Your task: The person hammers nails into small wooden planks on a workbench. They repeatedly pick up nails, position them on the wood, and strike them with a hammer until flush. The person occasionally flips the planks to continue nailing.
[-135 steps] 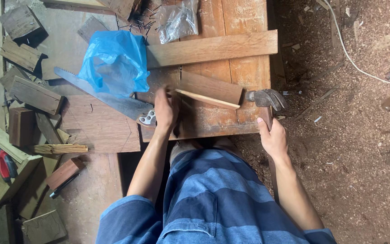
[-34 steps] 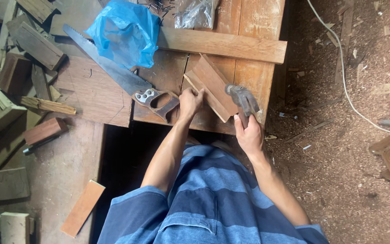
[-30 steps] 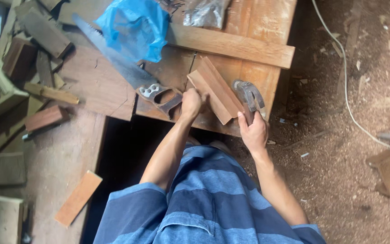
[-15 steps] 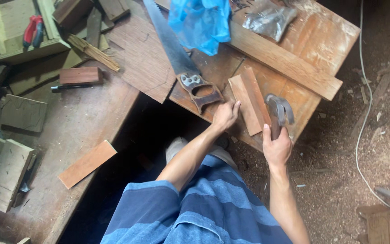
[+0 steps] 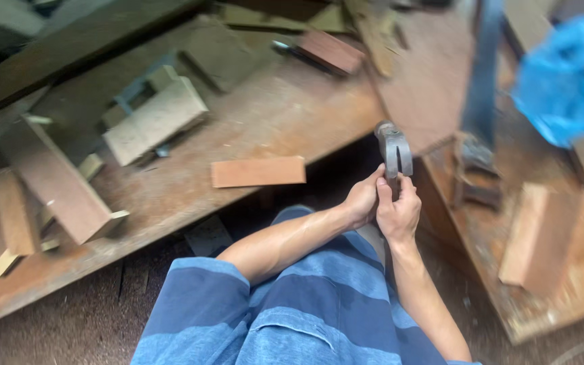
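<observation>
Both hands clenched round the handle of a claw hammer [image 5: 394,149], head up: left hand [image 5: 361,201] at 9 o'clock of the handle, right hand [image 5: 398,213] at 6. The hammer is held over the dark gap between the boards, close to the body, probably for two-handed control. At 9 o'clock, a flat reddish wood piece [image 5: 258,172] on the workbench [image 5: 285,115]. At 3, a wood block [image 5: 542,233]. At 1, a blue plastic bag [image 5: 569,78], contents not visible.

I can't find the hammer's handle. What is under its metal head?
Under the grey metal claw hammer head, both hands close together: left hand and right hand. Their fingers cover the handle, so it cannot be seen.
</observation>
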